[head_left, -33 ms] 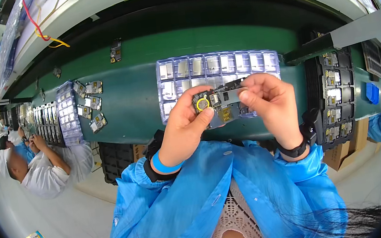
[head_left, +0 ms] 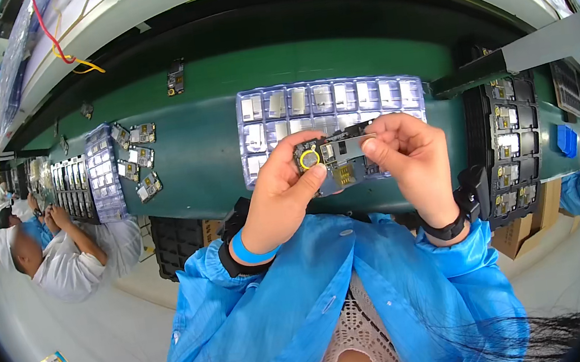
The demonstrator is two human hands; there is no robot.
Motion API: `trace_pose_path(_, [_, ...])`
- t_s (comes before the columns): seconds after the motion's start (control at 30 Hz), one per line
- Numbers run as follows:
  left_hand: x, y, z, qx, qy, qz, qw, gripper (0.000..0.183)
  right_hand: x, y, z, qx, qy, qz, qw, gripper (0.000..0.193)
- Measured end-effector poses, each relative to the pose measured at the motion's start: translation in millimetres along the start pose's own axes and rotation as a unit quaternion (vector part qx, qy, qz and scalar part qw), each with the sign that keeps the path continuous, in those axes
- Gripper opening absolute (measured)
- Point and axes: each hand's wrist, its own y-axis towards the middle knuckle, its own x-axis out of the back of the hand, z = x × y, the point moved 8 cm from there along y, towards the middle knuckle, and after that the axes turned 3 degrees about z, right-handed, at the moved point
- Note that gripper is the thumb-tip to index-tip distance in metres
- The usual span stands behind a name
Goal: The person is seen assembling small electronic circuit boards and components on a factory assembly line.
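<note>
Above the near side of the bench, my left hand (head_left: pixel 282 188) grips a small circuit board (head_left: pixel 342 177) by its left end, thumb beside a round part ringed in yellow (head_left: pixel 310 159). The thumb and fingers of my right hand (head_left: pixel 406 156) pinch a flat silvery metal plate (head_left: pixel 354 148) over the upper part of the board. Whether the plate touches the board I cannot tell. Just behind my hands lies a clear plastic tray (head_left: pixel 243 125) whose pockets hold silvery rectangular pieces; my hands hide part of its near rows.
Several loose circuit boards (head_left: pixel 148 187) lie to the left, near another clear tray (head_left: pixel 107 176). At right, stacked black trays (head_left: pixel 526 116) hold boards, beneath a grey-and-black bar (head_left: pixel 500 65). A shelf edge runs overhead. Co-workers (head_left: pixel 67 255) sit along the bench.
</note>
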Motion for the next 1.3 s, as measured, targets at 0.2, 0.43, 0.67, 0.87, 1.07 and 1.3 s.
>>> trace_pose_path(0.2, [-16,1,2,0.014,-0.014,0.013,1.000,0.038,7,-7,-1,0.028,-0.032,-0.016,0.999,0.010])
trace_pose_path(0.43, [-23,4,4,0.006,-0.002,0.014,1.000,0.037,14,-7,-2,0.026,-0.040,-0.025,0.999,0.010])
trace_pose_path(0.67, [-27,8,5,0.005,0.015,0.019,1.000,0.037,18,-8,-1,0.029,-0.048,-0.032,0.998,0.009])
trace_pose_path(0.87, [-28,10,6,0.012,0.014,0.012,1.000,0.037,21,-8,0,0.037,-0.068,-0.043,0.996,0.008])
trace_pose_path(1.07, [-30,12,5,0.019,0.013,0.016,1.000,0.037,21,-5,-4,0.015,-0.019,-0.027,0.999,0.008])
trace_pose_path(1.3, [-29,14,4,0.021,0.029,0.019,0.999,0.036,20,-2,-4,0.012,-0.002,-0.027,1.000,0.008])
